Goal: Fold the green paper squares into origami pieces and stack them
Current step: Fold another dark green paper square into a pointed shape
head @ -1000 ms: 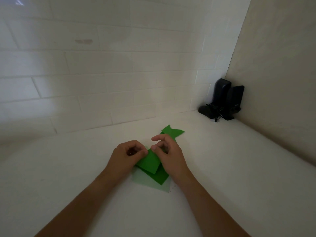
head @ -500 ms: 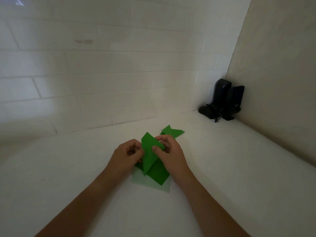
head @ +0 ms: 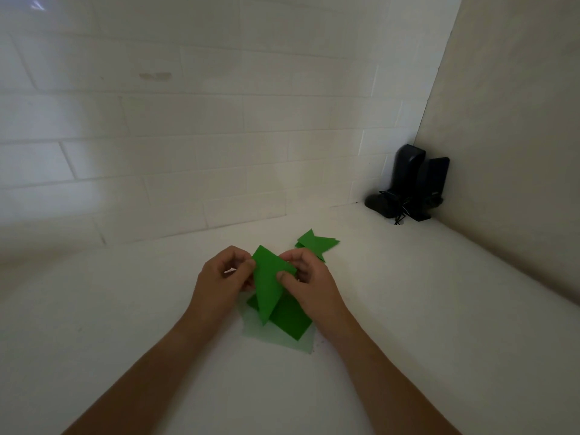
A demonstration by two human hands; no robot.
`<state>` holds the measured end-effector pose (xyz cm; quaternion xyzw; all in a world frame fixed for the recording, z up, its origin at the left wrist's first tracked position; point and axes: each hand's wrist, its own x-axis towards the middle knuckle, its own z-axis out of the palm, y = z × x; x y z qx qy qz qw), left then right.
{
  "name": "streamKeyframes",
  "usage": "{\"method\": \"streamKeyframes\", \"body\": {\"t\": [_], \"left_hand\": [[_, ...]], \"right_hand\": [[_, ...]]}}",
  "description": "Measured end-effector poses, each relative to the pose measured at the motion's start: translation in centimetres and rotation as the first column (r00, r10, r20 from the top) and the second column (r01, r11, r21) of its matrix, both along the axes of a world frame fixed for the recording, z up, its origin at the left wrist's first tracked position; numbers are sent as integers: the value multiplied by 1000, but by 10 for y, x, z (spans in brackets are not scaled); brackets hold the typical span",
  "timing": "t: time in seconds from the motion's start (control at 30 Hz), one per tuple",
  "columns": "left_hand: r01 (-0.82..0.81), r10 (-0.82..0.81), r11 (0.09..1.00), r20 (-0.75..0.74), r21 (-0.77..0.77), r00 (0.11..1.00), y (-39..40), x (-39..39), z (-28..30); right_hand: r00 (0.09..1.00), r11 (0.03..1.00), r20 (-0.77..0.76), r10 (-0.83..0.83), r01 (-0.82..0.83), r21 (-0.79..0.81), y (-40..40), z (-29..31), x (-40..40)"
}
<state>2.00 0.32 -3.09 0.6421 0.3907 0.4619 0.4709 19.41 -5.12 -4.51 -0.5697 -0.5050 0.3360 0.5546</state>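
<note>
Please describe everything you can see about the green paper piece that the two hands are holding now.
The green paper piece is plain, matte, thin paper folded into a long triangle, its narrow tip pointing down toward the person. It is lifted and tilted above the green paper squares lying on the white counter. The left hand pinches its upper left edge, and the right hand pinches its right corner, thumb on the front face. No print or marking shows.
</note>
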Motion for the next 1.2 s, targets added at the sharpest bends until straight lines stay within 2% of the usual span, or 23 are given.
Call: {"method": "streamKeyframes", "body": {"t": [0.13,0.33,0.43,0.57,0.67,0.77,0.97,1.03,1.13,1.2], "left_hand": [[8,-1,997,101,-71,995,0,0,2],[61,-57,994,47,-90,997,-1,2,1],[56,-53,996,41,-74,998,-1,1,0],[52,-40,989,86,-141,996,-2,2,3],[68,-48,982,118,-179,992,-2,4,6],[84,-70,983,89,-162,994,-3,2,6],[74,-56,978,96,-194,994,1,0,1],[70,-40,971,132,-228,990,2,3,1],[97,1,932,269,-350,963,2,8,6],[90,-14,942,230,-324,973,0,8,6]], "right_hand": [[998,1000,-60,-2,1,-14,-2,2,-1],[999,999,-18,-41,42,21,-1,4,0],[999,1000,-40,-4,5,26,-3,5,-1],[995,997,-84,56,-52,50,-5,7,-3],[998,996,-23,50,-48,79,-6,8,-2],[998,991,49,38,-44,124,-5,7,-1],[993,994,116,9,-22,112,-3,3,-1],[991,993,135,1,-17,116,-3,3,-1],[987,991,162,-24,3,135,-4,2,0],[984,989,177,-27,1,149,-4,1,0]]}}
